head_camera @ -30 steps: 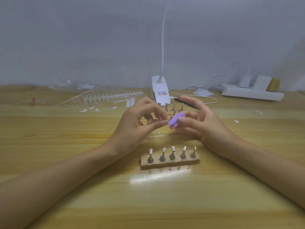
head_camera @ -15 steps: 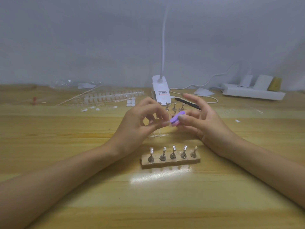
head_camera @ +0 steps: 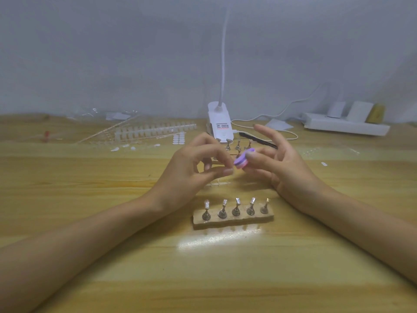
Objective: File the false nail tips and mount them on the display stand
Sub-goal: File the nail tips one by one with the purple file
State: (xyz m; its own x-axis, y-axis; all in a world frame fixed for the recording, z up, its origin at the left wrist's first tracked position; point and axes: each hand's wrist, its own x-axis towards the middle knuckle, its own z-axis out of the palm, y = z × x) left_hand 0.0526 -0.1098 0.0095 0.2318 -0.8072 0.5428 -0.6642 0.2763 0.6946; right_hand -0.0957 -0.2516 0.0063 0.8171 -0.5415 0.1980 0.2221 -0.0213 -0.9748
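Note:
My left hand (head_camera: 191, 170) pinches a small clear nail tip between thumb and forefinger; the tip itself is too small to make out. My right hand (head_camera: 284, 168) holds a purple and pink file block (head_camera: 242, 161) against the left fingertips, with its other fingers spread. Below both hands a wooden display stand (head_camera: 233, 219) lies on the table with a row of metal holders, several of them carrying clear tips. A short clear sprue strip (head_camera: 217, 184) lies under my hands.
A white clip lamp base (head_camera: 218, 125) stands behind my hands with loose metal holders (head_camera: 238, 144) and a black tool (head_camera: 257, 140) beside it. Clear nail tip racks (head_camera: 153, 131) and loose tips lie back left. A white power strip (head_camera: 345, 126) sits back right.
The file block has tilted and shifted slightly up against the left fingertips; my right hand's fingers have spread more. Both hands stay in the same place.

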